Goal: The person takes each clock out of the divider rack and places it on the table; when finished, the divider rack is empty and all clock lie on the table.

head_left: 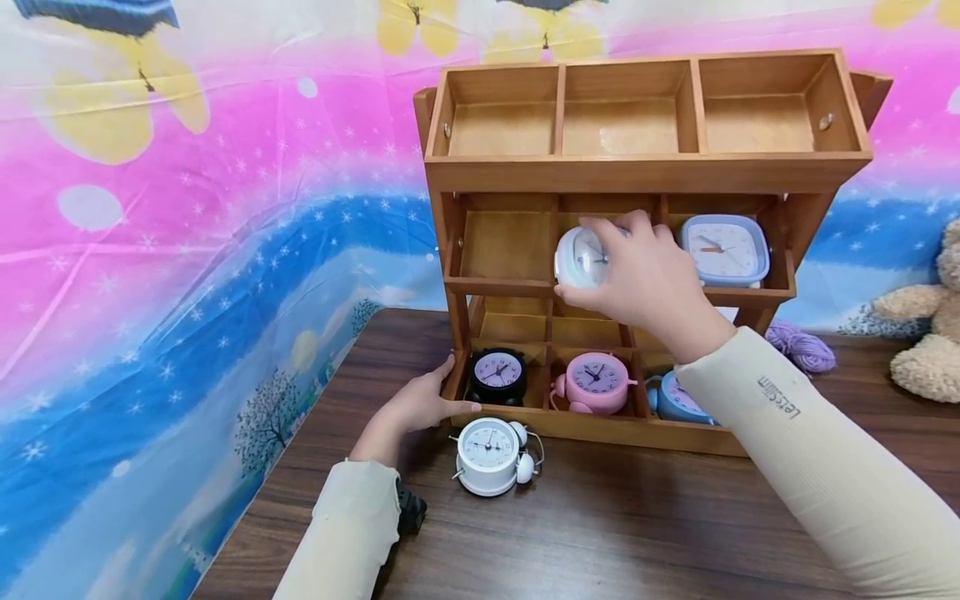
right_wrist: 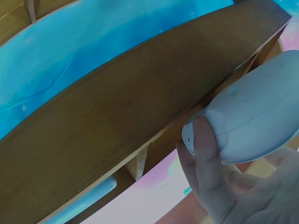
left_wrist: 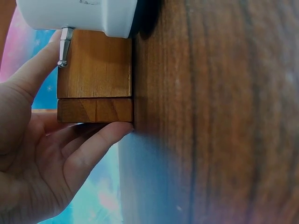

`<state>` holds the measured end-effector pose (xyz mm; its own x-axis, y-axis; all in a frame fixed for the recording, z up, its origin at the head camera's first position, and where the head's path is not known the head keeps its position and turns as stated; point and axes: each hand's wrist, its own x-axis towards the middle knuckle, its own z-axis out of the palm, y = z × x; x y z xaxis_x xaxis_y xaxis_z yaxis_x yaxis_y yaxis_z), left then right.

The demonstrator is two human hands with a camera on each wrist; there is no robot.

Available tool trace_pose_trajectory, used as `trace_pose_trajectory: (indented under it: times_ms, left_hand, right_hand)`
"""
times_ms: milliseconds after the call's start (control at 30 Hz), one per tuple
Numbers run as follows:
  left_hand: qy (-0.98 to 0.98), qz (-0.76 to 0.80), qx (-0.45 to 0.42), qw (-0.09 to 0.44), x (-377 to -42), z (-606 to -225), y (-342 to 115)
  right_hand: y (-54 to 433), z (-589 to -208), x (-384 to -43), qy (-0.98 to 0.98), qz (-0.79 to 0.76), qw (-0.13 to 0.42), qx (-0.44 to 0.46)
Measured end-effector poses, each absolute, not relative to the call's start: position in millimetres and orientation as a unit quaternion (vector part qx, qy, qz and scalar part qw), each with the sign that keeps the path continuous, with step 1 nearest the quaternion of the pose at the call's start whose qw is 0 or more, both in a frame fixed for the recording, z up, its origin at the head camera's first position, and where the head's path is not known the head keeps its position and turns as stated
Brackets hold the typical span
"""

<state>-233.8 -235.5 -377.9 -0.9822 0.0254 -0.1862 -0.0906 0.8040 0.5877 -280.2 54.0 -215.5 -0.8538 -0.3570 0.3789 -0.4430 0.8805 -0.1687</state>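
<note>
My right hand (head_left: 645,267) grips a white rounded alarm clock (head_left: 584,257) in front of the middle compartment of the middle tier. In the right wrist view, fingers wrap the smooth body of this clock (right_wrist: 257,109). My left hand (head_left: 420,404) holds the lower left corner of the wooden shelf (head_left: 645,175), thumb along the front and fingers round the side; the left wrist view shows the shelf's corner (left_wrist: 95,65) between thumb and fingers. Just right of that hand, a white twin-bell alarm clock (head_left: 487,458) lies face up on the table.
In the bottom tier sit a black clock (head_left: 498,375), a pink clock (head_left: 596,383) and a blue clock (head_left: 681,398), partly behind my right arm. A lavender square clock (head_left: 723,250) stands in the middle tier's right compartment. Purple yarn (head_left: 802,347) and a teddy bear (head_left: 926,325) are at right.
</note>
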Motion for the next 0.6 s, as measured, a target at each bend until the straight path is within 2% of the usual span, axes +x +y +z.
trace_pose_trajectory:
  times_ms: [600]
  left_hand:
    - [0.944,0.317,-0.015,0.093,-231,-377,-234]
  right_hand:
    - [72,-256,-219,-0.940,0.107,0.173,0.275]
